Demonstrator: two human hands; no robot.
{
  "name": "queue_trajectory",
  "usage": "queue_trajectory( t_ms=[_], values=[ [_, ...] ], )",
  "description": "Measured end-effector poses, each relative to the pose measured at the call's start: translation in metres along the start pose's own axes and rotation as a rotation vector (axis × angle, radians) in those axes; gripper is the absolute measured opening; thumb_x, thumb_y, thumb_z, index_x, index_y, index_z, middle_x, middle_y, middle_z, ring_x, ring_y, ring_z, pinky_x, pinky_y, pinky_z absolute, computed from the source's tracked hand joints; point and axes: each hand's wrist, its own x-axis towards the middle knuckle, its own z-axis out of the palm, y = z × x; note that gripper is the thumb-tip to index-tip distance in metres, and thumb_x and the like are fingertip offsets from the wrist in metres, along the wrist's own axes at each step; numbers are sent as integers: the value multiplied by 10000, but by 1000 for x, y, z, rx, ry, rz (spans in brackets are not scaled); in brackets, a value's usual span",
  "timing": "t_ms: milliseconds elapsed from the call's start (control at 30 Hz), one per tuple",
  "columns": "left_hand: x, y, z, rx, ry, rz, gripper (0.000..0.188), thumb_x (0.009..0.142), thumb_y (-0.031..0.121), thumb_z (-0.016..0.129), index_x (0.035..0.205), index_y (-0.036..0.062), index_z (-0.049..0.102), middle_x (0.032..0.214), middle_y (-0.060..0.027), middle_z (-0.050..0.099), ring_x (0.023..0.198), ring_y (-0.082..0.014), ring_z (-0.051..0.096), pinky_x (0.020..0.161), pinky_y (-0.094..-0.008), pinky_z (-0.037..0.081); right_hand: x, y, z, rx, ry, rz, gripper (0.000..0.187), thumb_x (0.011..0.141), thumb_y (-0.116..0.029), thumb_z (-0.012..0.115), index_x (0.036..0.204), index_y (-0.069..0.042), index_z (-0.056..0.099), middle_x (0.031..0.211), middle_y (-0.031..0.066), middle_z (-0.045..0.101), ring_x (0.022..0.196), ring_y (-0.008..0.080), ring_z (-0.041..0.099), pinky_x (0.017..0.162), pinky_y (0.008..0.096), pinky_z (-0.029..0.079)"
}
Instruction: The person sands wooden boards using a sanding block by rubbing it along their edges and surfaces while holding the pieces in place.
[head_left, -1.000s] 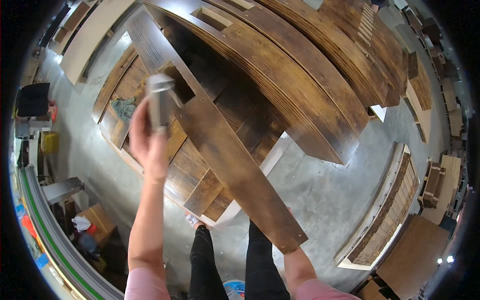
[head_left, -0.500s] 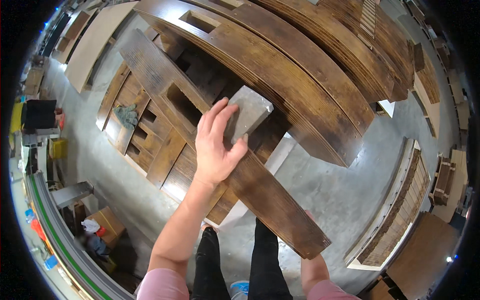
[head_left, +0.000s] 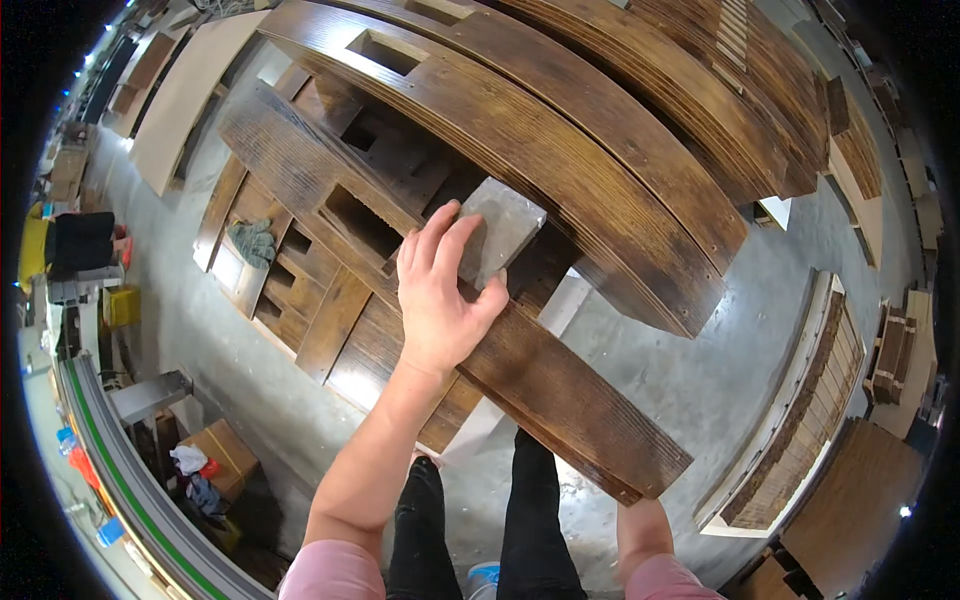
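My left hand (head_left: 440, 290) is closed round a grey, rough-faced rectangular block (head_left: 505, 222), thumb on its near side and fingers over its left edge. Under that hand runs a long dark-brown wooden plank (head_left: 585, 395) with a rectangular slot in its upper part. It lies slantwise over a stack of brown boards (head_left: 335, 325), its lower end sticking out in the air toward me. My right forearm (head_left: 642, 530) reaches up to this lower end. The plank hides the right hand and its fingers.
Large curved brown wooden panels (head_left: 560, 120) stand close beyond the block. A grey-green glove (head_left: 252, 243) rests on the boards at left. A curved slatted panel (head_left: 790, 420) lies on the right. At lower left are a cardboard box (head_left: 220, 455) and a long metal rail (head_left: 120, 480).
The plank's lower end has swung right and the plank has tilted, showing more of its near edge. Right fingertips seen past its far edge are now hidden. My left hand has shifted slightly right.
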Motion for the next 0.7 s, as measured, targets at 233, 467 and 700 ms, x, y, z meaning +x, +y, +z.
queue_trajectory(
  t_ms=[233,467,700],
  values=[
    [3,6,6,32,28,-81,554,678,141,693,1219,72,595,1343,-143,536,1199,-362,504,1059,-450,375,8,-9,-14,20,20,-13,365,964,-320,502,1200,-56,589,1117,97,663,890,250,638,833,402,520],
    [1,3,10,39,64,-104,558,654,150,721,1196,88,600,1327,-147,545,1172,-385,518,1089,-498,339,16,-15,-20,30,17,-23,370,966,-323,500,1204,-54,587,1123,97,661,893,248,637,835,400,521],
    [3,11,12,73,73,-147,506,717,112,661,1218,60,616,1356,-151,541,1220,-330,540,1027,-400,432,27,-17,-37,35,31,-27,375,967,-327,498,1207,-53,585,1130,97,658,895,246,636,837,399,522]
  ],
)
